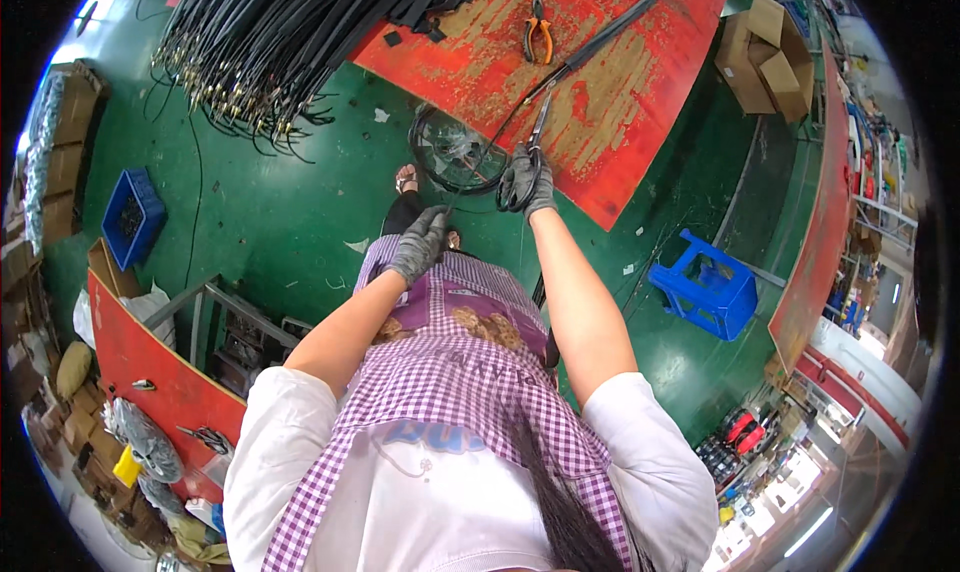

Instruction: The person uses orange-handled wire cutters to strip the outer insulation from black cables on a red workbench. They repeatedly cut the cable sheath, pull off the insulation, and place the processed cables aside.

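Note:
My right hand (526,181), in a grey glove, is wrapped round the dark handles of a pair of scissors (539,128). The blades point away from me over the near edge of the red table (640,132). My left hand (421,244), also gloved, is closed in front of my apron; what its fingers hold is too small to make out. A thin dark line runs between the two hands. Along the tabletop lies a long black cable bundle (610,34), with a thinner end hanging over the edge near the scissors. Orange-handled pliers (538,40) rest beside it.
Many black cables with brass-coloured ends (250,102) overhang the table at the far left. Beneath the edge is a wheel-like round frame (458,152). A blue stool (708,287) stands right, a blue crate (133,219) left, an open carton (768,62) far right.

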Available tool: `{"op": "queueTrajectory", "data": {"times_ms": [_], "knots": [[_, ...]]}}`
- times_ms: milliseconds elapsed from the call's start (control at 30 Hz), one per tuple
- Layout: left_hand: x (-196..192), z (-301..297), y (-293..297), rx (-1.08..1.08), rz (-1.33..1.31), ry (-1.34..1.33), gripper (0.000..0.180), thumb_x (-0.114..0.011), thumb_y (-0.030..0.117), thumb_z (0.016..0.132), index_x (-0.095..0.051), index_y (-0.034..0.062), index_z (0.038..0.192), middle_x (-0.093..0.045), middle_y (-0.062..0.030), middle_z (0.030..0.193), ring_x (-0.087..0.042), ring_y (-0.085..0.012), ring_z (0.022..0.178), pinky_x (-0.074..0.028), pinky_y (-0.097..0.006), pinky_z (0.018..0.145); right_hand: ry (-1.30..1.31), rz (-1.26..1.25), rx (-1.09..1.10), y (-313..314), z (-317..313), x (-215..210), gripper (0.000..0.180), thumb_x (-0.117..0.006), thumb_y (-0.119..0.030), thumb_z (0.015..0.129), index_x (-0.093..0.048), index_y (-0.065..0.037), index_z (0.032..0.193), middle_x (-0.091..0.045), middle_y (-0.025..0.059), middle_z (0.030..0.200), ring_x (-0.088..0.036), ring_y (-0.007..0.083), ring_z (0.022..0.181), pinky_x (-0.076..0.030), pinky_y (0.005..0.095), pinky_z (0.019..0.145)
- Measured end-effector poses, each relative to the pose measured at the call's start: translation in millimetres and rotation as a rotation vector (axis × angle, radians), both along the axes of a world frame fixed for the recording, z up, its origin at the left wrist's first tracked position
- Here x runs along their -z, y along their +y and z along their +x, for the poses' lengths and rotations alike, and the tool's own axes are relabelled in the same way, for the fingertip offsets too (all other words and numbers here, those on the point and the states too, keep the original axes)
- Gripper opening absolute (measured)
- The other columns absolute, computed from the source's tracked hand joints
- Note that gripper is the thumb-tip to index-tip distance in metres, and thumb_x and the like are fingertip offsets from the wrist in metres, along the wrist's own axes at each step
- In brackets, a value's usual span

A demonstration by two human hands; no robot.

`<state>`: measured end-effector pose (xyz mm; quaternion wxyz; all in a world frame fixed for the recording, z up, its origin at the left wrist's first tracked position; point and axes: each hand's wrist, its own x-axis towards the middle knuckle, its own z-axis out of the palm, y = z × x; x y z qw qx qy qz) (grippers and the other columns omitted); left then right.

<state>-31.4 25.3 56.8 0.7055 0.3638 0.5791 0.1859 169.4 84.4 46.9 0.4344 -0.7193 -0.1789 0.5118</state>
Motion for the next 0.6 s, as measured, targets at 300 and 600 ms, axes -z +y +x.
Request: {"op": "queueTrajectory", "data": {"times_ms": [300,600], "knots": [[-9.6,48.6,-32.6,-0.096,-0.113,-0.257,0.022,-0.047,0.016,0.082,-0.05,0.0069,0.102,-0.05,-0.0006,0.068,-0.044,-0.0082,0.054,-0.039,-0.021,0.049,0.203,-0.009,-0.063,-5.7,-1.6,3.6,0.043,-0.04,-0.051,0.078,-0.048,-0.011,0.066,-0.053,0.0077,0.053,-0.051,0.0207,0.046,-0.043,0.0329,0.043],[-13.9,52.0,-15.1,-0.18,-0.242,-0.202,0.02,-0.048,0.021,0.081,-0.057,0.0082,0.094,-0.053,-0.0011,0.062,-0.04,-0.0073,0.044,-0.033,-0.021,0.04,0.225,-0.008,0.018,0.3,-6.2,10.5,0.056,-0.038,-0.058,0.075,-0.051,-0.006,0.06,-0.053,0.009,0.05,-0.052,0.0189,0.043,-0.043,0.0285,0.042]]}}
